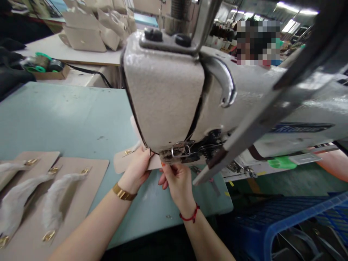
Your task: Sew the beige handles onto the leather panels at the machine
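A large sewing machine head fills the middle of the view. Under it, on the blue-green table, lies a beige leather-like panel with a gold metal fitting. My left hand, with a gold band at the wrist, is closed on this panel left of the needle area. My right hand, with a red bracelet, has its fingertips pinched together by the panel's near edge, right below the presser area. What sits between those fingertips is too small to make out. The machine hides the panel's far part.
More beige panels with gold fittings and wrapped handles lie on the table's left. A blue plastic crate stands low at right. A grey metal bar slants across the right. Thread spools and beige bags sit behind.
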